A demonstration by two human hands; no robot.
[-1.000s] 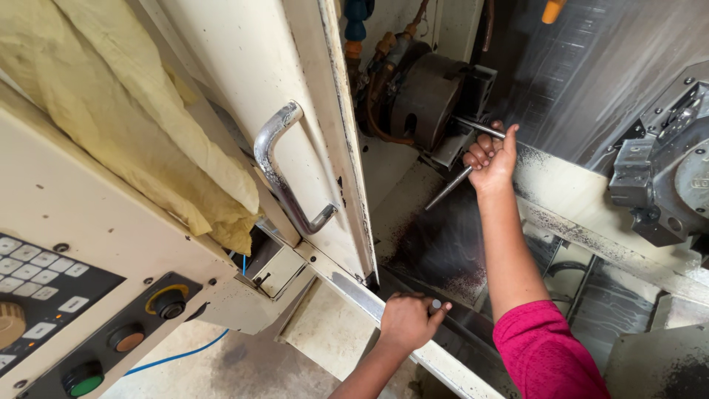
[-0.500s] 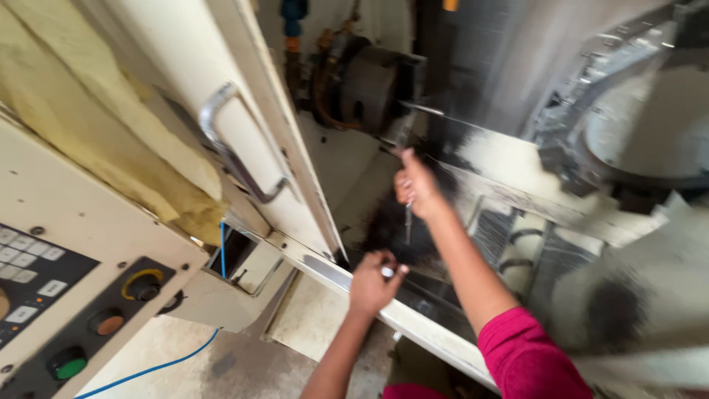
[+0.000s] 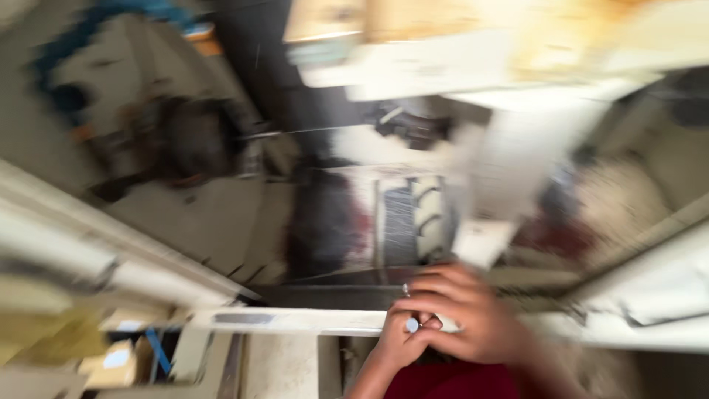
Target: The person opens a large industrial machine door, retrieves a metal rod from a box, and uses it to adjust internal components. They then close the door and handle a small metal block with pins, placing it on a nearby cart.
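The view is heavily blurred by motion. My left hand [image 3: 395, 341] and my right hand [image 3: 467, 316] meet at the bottom centre, just over the white sill [image 3: 281, 321] of the machine opening. A small round metal piece [image 3: 411, 324] shows between their fingers, gripped by my left hand. My right hand's curled fingers lie over the left hand and touch it. Whether the right hand grips anything is lost in the blur. A red sleeve [image 3: 443, 380] sits below the hands.
Beyond the sill is the dark machine interior with a ribbed grey cover [image 3: 413, 222] and a dark round unit [image 3: 185, 140] at the left. A blue cable [image 3: 155, 351] and yellow cloth [image 3: 44, 340] are at the lower left. A pale panel [image 3: 650, 288] slopes at the right.
The view has swung right and upward into the machine. My right hand has come down from inside the machine to meet my left hand at the sill. The thin metal rod is no longer visible.
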